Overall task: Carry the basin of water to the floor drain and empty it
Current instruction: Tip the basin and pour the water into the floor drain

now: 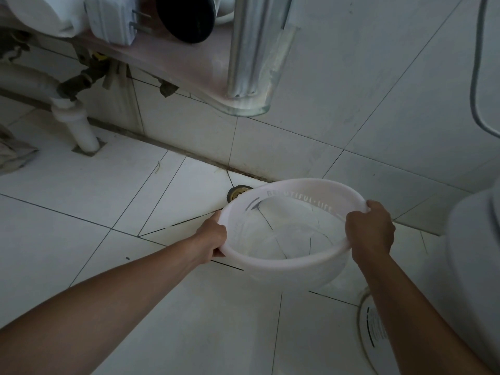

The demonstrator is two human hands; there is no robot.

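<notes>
A translucent white plastic basin [286,262] hangs just above the tiled floor, with lettering along its far inner wall. Clear water lies in its bottom; the floor's tile lines show through it. My left hand [213,236] grips the rim on the left side. My right hand [369,230] grips the rim on the right side, fingers hooked over the edge. The round brass floor drain [236,192] sits by the wall's base, just beyond the basin's far left rim, partly hidden by it.
A glass shelf [243,106] with a clear cup and toiletries juts out above the drain. White waste pipe [78,125] meets the floor at left. A toilet [476,261] stands at right, a round white object [376,328] on the floor near it. A hose [479,77] hangs at far right.
</notes>
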